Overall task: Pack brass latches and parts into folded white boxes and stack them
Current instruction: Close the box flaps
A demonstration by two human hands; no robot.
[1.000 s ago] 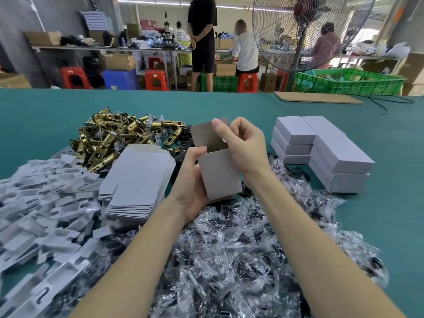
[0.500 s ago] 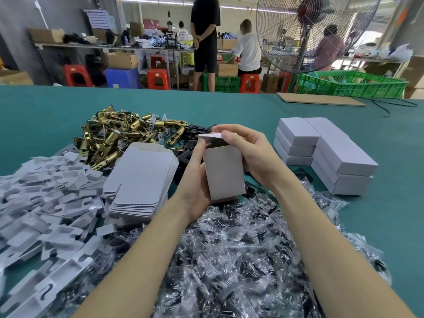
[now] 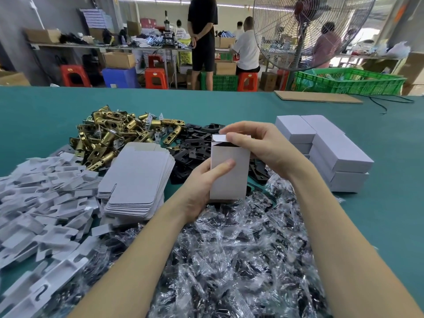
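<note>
I am seeing the left hand (image 3: 202,182) gripping the upright white cardboard box (image 3: 229,173) at its lower side, thumb across the front, while the right hand (image 3: 259,145) is pinching the top flap (image 3: 219,138), above the clear plastic bags (image 3: 229,260), right of the brass latches (image 3: 119,136).

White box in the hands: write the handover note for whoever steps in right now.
Left hand grips the upright white box. Right hand pinches its top flap, not yet tucked.
Brass latches and black plates lie behind; flat box blanks at left.
Done: closed boxes stacked at right.
Left: close this one, stack it, go on.
</note>
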